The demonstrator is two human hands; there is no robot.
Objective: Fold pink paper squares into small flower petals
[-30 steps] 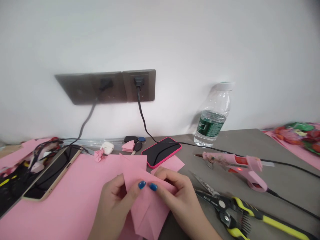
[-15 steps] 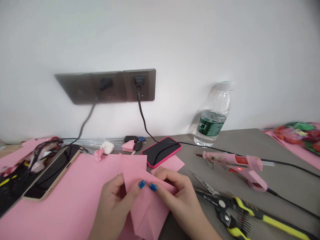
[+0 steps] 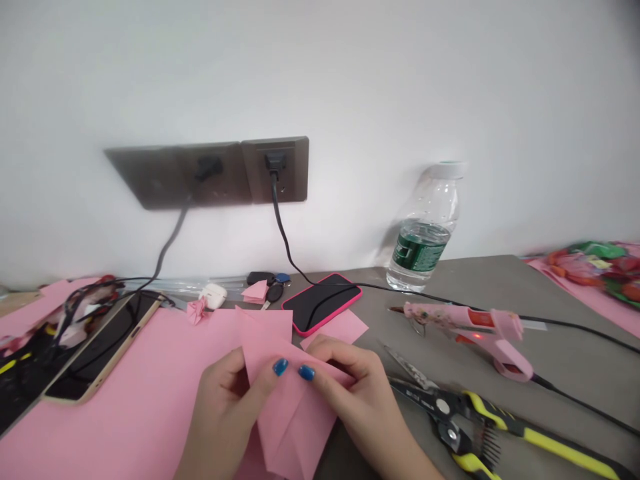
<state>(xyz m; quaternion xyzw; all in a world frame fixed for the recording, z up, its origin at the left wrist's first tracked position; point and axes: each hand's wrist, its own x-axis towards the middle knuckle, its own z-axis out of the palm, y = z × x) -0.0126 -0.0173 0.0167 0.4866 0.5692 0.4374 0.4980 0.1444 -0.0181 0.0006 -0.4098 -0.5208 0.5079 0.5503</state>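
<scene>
- Item held: a folded, creased piece of thin pink paper [image 3: 300, 423], at the lower centre of the frame, raised in front of the tabletop [image 3: 480, 280], one pointed corner directed to the upper left.
- Left hand [image 3: 223, 403]: fingers drawn in narrow, pinching the paper's left side, thumb on the near face.
- Right hand [image 3: 363, 393]: fingers likewise narrow on the paper's right side; the two thumb tips lie close together near its upper part. The fingertips behind the paper are hidden; their exact placing cannot be told.
- Handling, as judged: very light, soft across the flat faces, somewhat stiffer along the folds, liable to crush or tear under a hard squeeze. Best held by light pinches at the folded edges, clear of the pointed corner.
- Adjacent, left: a large flat pink paper sheet [image 3: 135, 393].
- Adjacent, beyond the hands: a black-screened phone in a bright pink case [image 3: 323, 303], beside a small pink paper piece [image 3: 345, 328].
- Right of frame: a pink glue gun [image 3: 505, 347], red light showing, above black-and-yellow metal pliers [image 3: 431, 404].
</scene>
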